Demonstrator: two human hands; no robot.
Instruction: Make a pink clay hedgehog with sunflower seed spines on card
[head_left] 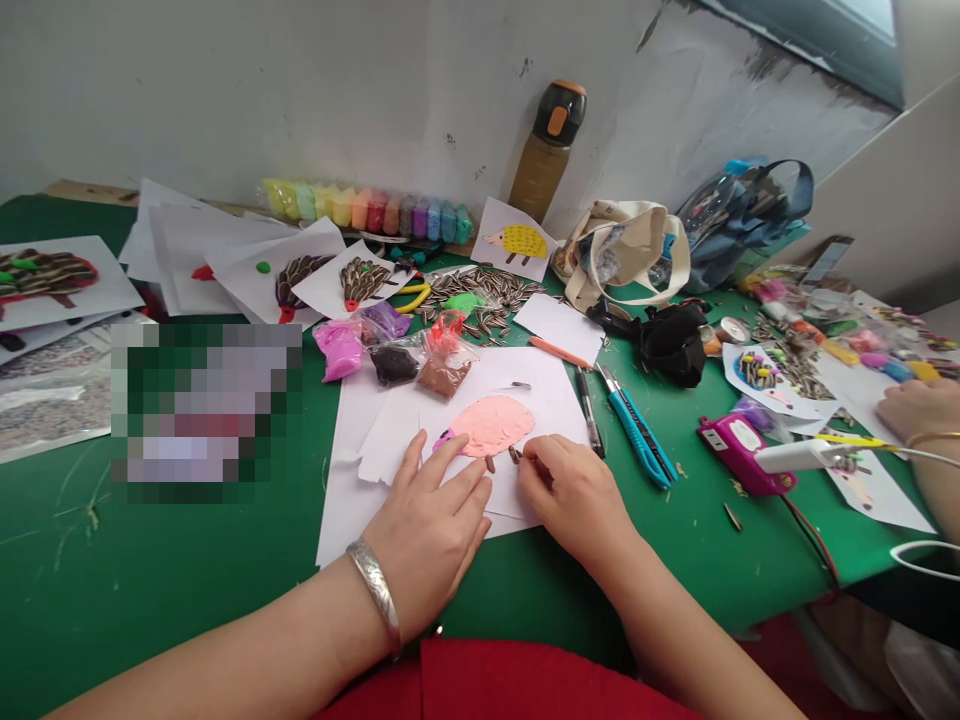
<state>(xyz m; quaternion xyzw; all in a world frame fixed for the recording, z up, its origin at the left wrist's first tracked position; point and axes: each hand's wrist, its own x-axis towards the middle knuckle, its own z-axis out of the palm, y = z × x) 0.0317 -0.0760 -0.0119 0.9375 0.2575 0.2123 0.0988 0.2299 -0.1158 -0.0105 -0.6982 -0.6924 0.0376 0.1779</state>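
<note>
While the left hand [431,515] lies palm down at the centre of the frame, its fingers spread, relaxed and clasping nothing, the right hand [574,490] curls its fingers just right of centre. Its thumb and forefinger come together beside a small brown foot [514,455]; whether they grip it I cannot tell. Between and just above the hands, the flat pink clay body [495,424] rests on white paper [349,520], with a purple clay head [448,440] at its left end, partly behind the left fingers. Above it sit bags of black clay [395,364] and brown clay [445,377], then striped seeds [514,292]. Right of the paper lie a black pen [589,415] and a blue cutter [637,428]. Farther out, a bottle [540,165] leans at top centre, and another person's hand [916,410] shows at the right edge.
</note>
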